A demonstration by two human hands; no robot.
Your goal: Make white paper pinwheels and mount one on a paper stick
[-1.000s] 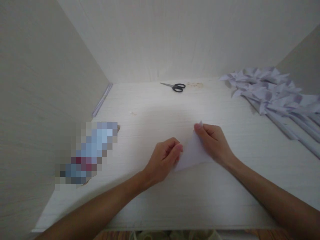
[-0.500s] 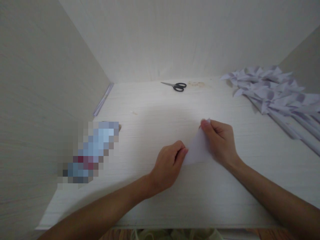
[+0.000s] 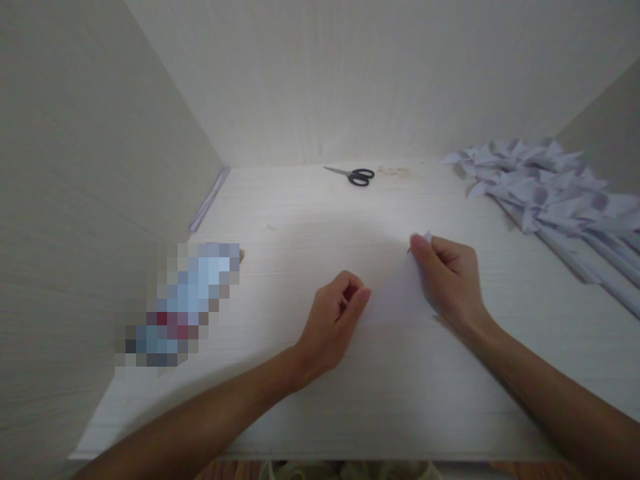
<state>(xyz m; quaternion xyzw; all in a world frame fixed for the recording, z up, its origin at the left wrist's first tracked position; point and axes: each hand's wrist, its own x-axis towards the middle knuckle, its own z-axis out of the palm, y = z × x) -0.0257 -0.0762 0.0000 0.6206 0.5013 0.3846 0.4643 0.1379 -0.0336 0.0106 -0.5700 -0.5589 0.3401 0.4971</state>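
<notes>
A thin white sheet of paper (image 3: 400, 297), slightly blurred, stretches between my two hands above the white tabletop. My left hand (image 3: 336, 317) is closed in a pinch at the paper's left corner, thumb against the curled fingers. The upper right corner of the paper is gripped by my right hand (image 3: 450, 280), its thumb pressed on top and a small tip of paper sticking up past it. Part of the sheet is hidden behind the right fingers.
Black-handled scissors (image 3: 360, 176) lie near the back wall. At the right is a pile of folded white paper pieces on rolled paper sticks (image 3: 545, 187). A thin paper roll (image 3: 209, 200) rests along the left wall, with a pixelated object (image 3: 193, 300) nearer me.
My right hand has shifted slightly right and up with its corner of the paper. My left hand has moved a little left and up, its finger loop a bit wider.
</notes>
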